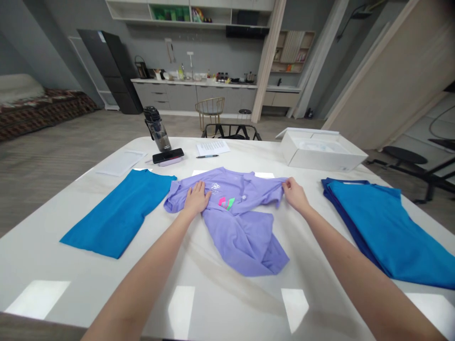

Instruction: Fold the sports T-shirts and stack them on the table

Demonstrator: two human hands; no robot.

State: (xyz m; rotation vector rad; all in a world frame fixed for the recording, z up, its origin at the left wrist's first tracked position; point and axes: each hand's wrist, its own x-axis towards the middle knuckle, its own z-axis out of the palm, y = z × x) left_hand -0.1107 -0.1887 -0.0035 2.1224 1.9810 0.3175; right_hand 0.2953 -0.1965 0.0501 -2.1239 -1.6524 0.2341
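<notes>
A lavender T-shirt [234,232] with a white print and pink and green marks lies on the white table, its collar toward the far side. Its lower part is bunched and twisted toward me. My left hand [197,198] rests flat on the shirt's left chest, fingers stretched out. At the other side, my right hand [294,193] pinches the end of the right sleeve, drawing it outward and slightly up. A folded blue garment [122,208] lies left of the shirt.
More blue garments [384,227] are stacked at the right. Behind stand an open white box [316,156], a water bottle [157,130], a black phone [168,155], a pen [207,156] and printed paper [215,147]. Another sheet [120,162] lies at far left. A black chair [231,131] stands beyond the table [156,293].
</notes>
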